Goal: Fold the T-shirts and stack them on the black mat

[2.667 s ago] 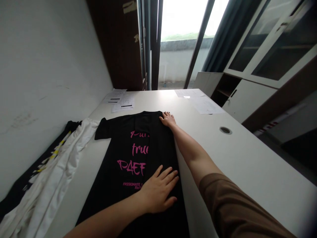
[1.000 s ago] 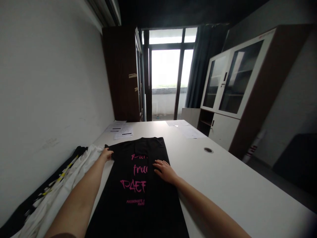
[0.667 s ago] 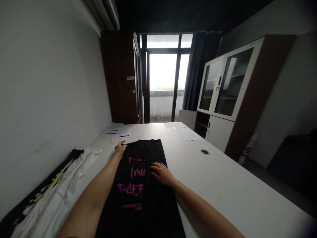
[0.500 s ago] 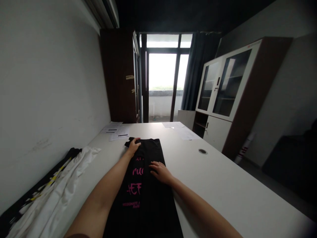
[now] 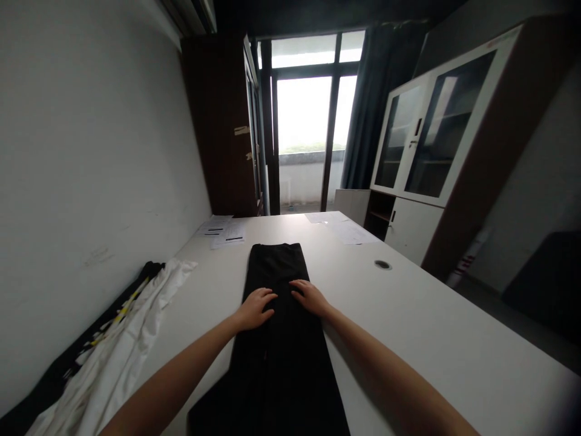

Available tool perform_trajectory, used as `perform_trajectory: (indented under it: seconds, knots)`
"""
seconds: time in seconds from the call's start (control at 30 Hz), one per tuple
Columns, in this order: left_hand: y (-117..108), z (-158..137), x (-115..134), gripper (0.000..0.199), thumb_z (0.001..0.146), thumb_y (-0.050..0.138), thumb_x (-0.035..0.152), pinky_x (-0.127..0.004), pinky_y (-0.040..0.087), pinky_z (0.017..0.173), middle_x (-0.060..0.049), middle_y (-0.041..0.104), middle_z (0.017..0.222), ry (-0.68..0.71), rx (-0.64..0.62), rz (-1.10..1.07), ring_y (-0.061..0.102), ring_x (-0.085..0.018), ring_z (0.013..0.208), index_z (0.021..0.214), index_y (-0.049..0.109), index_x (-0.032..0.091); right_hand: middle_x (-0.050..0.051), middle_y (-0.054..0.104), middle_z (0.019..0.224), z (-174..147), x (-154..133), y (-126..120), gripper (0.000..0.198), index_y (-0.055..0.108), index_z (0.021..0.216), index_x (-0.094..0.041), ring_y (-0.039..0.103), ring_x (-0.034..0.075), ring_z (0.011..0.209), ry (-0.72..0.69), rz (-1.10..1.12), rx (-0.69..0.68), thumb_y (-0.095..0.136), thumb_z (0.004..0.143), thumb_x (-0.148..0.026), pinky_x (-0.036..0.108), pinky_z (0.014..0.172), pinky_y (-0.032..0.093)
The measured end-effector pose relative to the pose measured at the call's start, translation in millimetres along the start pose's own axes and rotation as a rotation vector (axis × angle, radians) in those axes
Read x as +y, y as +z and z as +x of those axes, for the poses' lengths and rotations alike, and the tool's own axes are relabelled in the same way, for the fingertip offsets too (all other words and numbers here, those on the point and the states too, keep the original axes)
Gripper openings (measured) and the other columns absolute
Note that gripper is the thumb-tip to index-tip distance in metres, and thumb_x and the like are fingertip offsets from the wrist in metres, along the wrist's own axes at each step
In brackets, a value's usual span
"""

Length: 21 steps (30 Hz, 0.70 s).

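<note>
A black T-shirt [image 5: 290, 363], folded into a long narrow strip, lies on the white table [image 5: 408, 339] in front of me. My left hand [image 5: 257, 309] rests on its left half, fingers spread loosely over the cloth. On the right half lies my right hand [image 5: 311, 298], palm down with its fingers stretched out. Both hands touch the fabric and neither grips it. The pink lettering on the shirt's front is covered by the folded cloth. Toward the near end, the left edge flares outward.
Along the wall at the left lies a pile of white and black clothes [image 5: 122, 339]. Printed papers [image 5: 229, 233] lie at the far left of the table, more sheets [image 5: 349, 230] at the far right. A cable hole [image 5: 382, 264] sits near the right edge; a cabinet [image 5: 436, 139] stands beyond.
The shirt's left side has been folded over, hiding the pink lettering. My left hand has let go of the far left edge and come nearer, flat on the cloth. The view has shifted slightly.
</note>
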<state>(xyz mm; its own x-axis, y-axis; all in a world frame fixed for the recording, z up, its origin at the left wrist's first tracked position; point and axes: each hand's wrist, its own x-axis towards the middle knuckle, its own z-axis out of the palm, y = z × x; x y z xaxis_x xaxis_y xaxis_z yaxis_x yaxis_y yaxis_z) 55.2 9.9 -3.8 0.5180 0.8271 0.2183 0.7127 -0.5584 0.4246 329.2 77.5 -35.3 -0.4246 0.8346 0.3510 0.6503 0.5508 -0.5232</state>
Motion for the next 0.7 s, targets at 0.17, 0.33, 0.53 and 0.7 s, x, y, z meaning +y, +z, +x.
perform_trajectory:
  seconds: [0.17, 0.33, 0.53, 0.7]
  knots:
    - [-7, -87, 48, 0.068, 0.088, 0.059, 0.022, -0.046, 0.038, 0.118, -0.011, 0.052, 0.149, -0.035, -0.032, 0.188, 0.048, -0.027, 0.138, 0.154, 0.044, 0.028, 0.010, 0.063, 0.140, 7, 1, 2, 0.048, 0.061, 0.142, -0.024, 0.057, 0.027, 0.131, 0.043, -0.021, 0.002, 0.056, 0.097, -0.038, 0.044, 0.114, 0.041]
    - [-38, -134, 81, 0.043, 0.093, 0.060, 0.047, -0.040, 0.052, 0.096, -0.011, 0.067, 0.121, -0.175, -0.177, 0.195, 0.066, -0.029, 0.109, 0.131, 0.061, 0.028, 0.012, 0.056, 0.149, 28, 3, 13, 0.061, 0.046, 0.155, -0.021, 0.048, 0.030, 0.141, 0.141, -0.098, -0.007, 0.054, 0.100, -0.046, 0.044, 0.118, 0.036]
    - [-59, -146, 112, 0.025, 0.086, 0.068, 0.048, -0.027, 0.045, 0.064, -0.002, 0.069, 0.080, -0.160, -0.453, 0.102, 0.066, -0.021, 0.074, 0.088, 0.067, 0.023, 0.016, 0.054, 0.150, 66, -2, 27, 0.062, 0.051, 0.152, -0.020, 0.040, 0.034, 0.146, 0.416, -0.155, 0.051, 0.047, 0.102, -0.056, 0.048, 0.118, 0.031]
    - [-63, -130, 143, 0.020, 0.088, 0.068, 0.040, -0.019, 0.034, 0.055, 0.005, 0.060, 0.072, -0.051, -0.561, -0.238, 0.050, -0.009, 0.063, 0.091, 0.067, 0.020, 0.009, 0.066, 0.138, 76, -5, 26, 0.044, 0.068, 0.135, -0.026, 0.052, 0.030, 0.138, 0.430, -0.126, 0.119, 0.049, 0.101, -0.047, 0.046, 0.117, 0.033]
